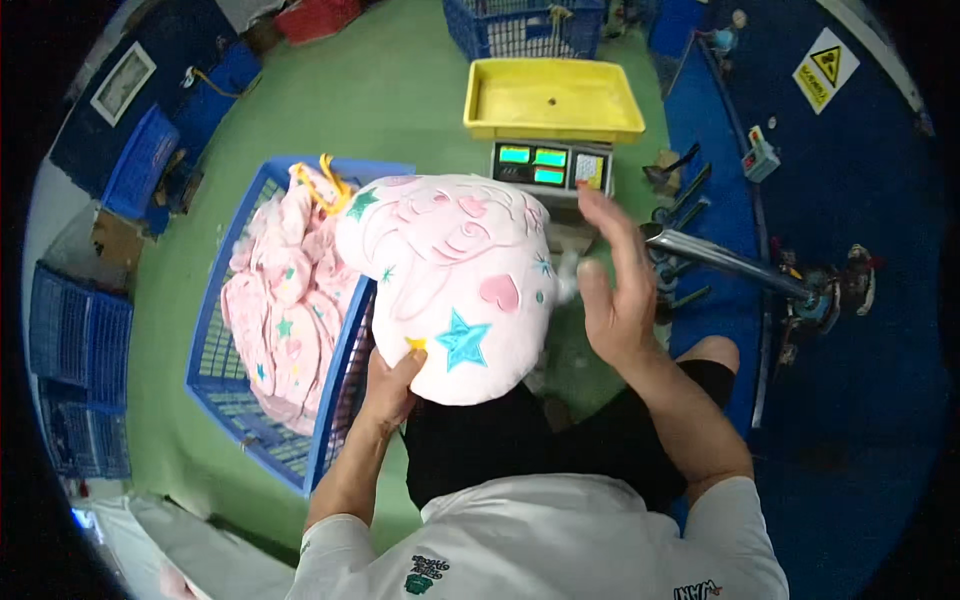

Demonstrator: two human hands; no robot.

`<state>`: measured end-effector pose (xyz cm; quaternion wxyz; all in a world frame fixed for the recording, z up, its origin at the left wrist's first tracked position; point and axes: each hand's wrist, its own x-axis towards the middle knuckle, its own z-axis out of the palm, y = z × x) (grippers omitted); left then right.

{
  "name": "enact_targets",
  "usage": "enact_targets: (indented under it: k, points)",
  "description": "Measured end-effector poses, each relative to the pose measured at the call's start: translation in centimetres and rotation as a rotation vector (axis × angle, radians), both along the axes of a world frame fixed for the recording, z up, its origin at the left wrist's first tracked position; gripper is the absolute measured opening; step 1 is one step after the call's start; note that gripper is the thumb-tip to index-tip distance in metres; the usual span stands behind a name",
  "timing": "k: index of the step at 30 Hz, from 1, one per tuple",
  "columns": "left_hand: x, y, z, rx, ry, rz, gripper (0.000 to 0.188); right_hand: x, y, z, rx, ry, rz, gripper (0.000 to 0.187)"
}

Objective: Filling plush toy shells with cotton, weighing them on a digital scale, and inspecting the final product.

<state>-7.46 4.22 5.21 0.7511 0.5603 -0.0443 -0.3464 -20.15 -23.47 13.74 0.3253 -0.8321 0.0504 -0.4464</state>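
A plump, pale pink plush cushion (470, 290) with an embroidered face, a turquoise star and a pink heart is in front of me, above my lap. My left hand (393, 385) grips its lower left edge, thumb on top and the other fingers hidden beneath. Just right of the cushion, my right hand (622, 290) is raised with its fingers stretched out, holding nothing. Close beside that hand is the end of a metal tube (720, 258). A blue plastic basket (345, 380) at my left holds a heap of flat pink plush covers (285, 310).
Ahead stands a digital scale (550, 165) bearing a yellow tray (555, 128). Another blue basket (525, 30) is at the back, near a red container (318, 18). Stacked blue crates (80, 370) line the left. Along the right runs a blue panel (715, 160) with the tube's fittings.
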Motion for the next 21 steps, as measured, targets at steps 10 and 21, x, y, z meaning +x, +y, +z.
enact_targets:
  k: [10, 21]
  points:
    - [-1.4, 9.7, -0.9, 0.076, 0.316, -0.116, 0.072, 4.8, 11.9, -15.4, -0.295, 0.555, 0.282, 0.083]
    - [-0.2, 6.9, -4.8, 0.376, -0.104, -0.123, 0.042, 4.4, 15.6, -14.5, -0.28, 0.409, 0.392, 0.074]
